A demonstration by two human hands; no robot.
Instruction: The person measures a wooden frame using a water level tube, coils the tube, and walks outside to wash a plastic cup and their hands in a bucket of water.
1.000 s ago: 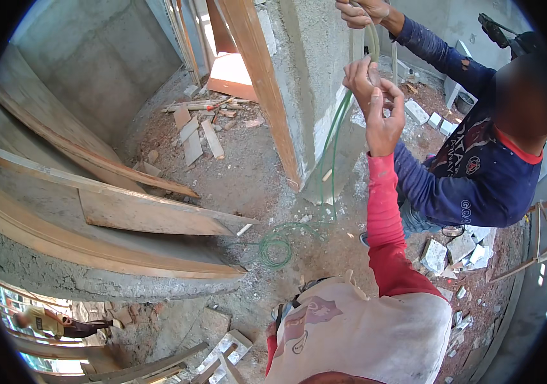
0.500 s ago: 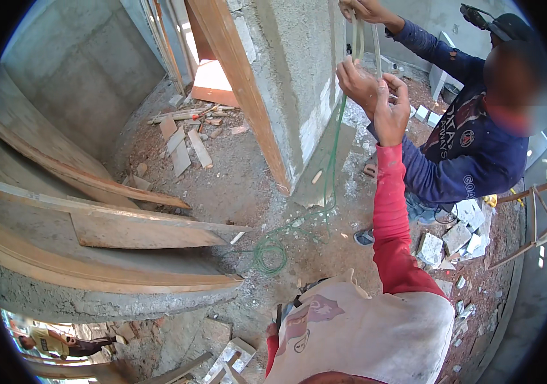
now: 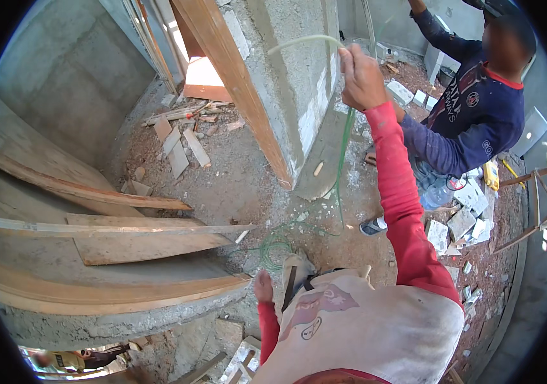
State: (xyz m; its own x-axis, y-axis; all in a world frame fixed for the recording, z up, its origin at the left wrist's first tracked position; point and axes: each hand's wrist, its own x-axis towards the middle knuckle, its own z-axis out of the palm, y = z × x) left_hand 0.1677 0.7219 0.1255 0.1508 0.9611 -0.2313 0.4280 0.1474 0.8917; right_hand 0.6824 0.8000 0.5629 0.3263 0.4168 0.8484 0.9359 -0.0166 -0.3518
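Observation:
My right hand is raised beside the rough pillar, its fingers closed on a thin, clear greenish hose. The hose's free end curves left across the pillar face. Below the hand, green strands of hose hang to a loose coil on the floor. Low at my side hangs my left hand, near the wooden board edges; it looks loosely open and holds nothing visible. A co-worker in a dark blue top stands to the right, with one arm raised and the other hand hidden behind mine.
A cement pillar with a wooden edge board stands ahead. Curved wooden boards fill the left. Broken tiles and rubble lie at the right, with a yellow object behind. Another person appears at lower left.
The hose end now bends left over the pillar from my right hand, which has moved slightly left and up. The co-worker's upper hand has moved up and right. My left hand has come into view.

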